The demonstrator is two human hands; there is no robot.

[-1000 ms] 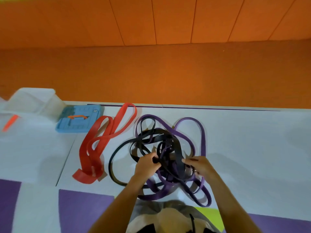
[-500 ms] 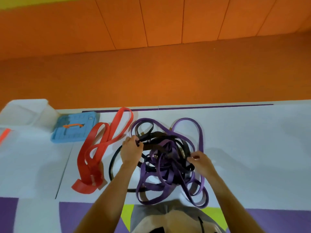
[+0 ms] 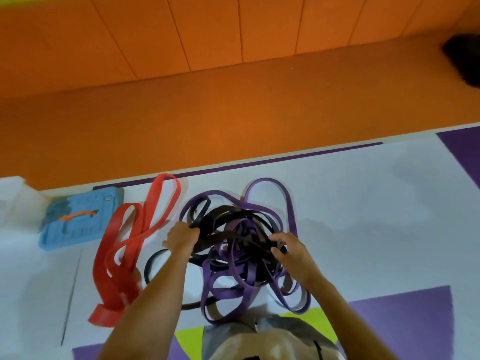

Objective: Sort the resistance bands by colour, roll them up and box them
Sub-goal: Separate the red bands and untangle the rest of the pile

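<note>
The tangled flat black and purple rubber bands [image 3: 228, 213] lie centrally on the white floor mat [image 3: 363, 229]. The left hand [image 3: 181, 239] grips black strands at nine o'clock and the right hand [image 3: 292, 252] clutches the knot at three. The person should ease the black out slowly.

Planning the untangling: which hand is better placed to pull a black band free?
Left: the left hand grips a black band at the edge of the tangle; the right hand curls into its knotted middle, purple and black mixed.

Purple bands [image 3: 268, 182] and black bands [image 3: 225, 211] form one tangle, too knotted to count. Red bands [image 3: 117, 245] at nine o'clock: likely two. One blue lid [image 3: 78, 229], one clear box [image 3: 14, 201].
</note>
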